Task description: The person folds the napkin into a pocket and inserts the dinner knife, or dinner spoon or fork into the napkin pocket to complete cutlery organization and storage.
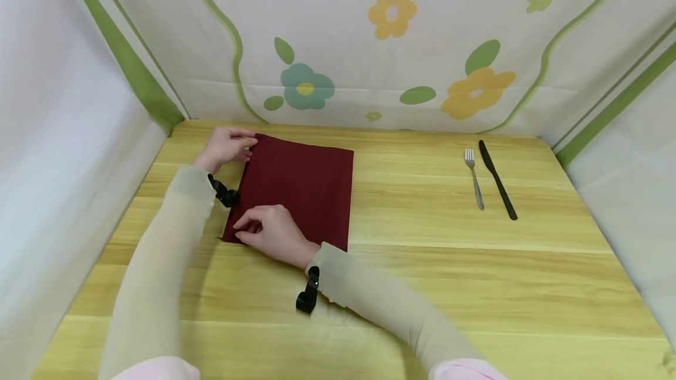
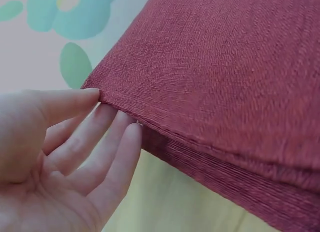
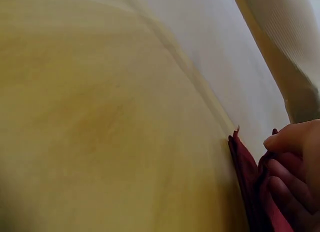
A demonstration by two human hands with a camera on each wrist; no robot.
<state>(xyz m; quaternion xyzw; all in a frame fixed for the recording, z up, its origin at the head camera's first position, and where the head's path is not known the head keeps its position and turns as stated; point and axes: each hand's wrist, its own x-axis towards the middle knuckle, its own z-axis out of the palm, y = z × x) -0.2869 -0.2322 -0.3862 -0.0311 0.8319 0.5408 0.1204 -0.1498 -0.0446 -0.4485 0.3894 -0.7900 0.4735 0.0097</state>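
1. A folded red cloth [image 1: 306,186] lay on a wooden table's [image 1: 417,210] left half.
2. The left hand [image 1: 224,146] pinched its far left corner.
3. The right hand [image 1: 276,233] pinched its near left corner.
4. A fork [image 1: 474,177] and knife [image 1: 497,179] lay to the right.

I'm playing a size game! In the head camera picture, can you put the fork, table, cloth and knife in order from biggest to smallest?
Largest to smallest:
1. table
2. cloth
3. knife
4. fork

The knife looks clearly longer than the fork beside it.
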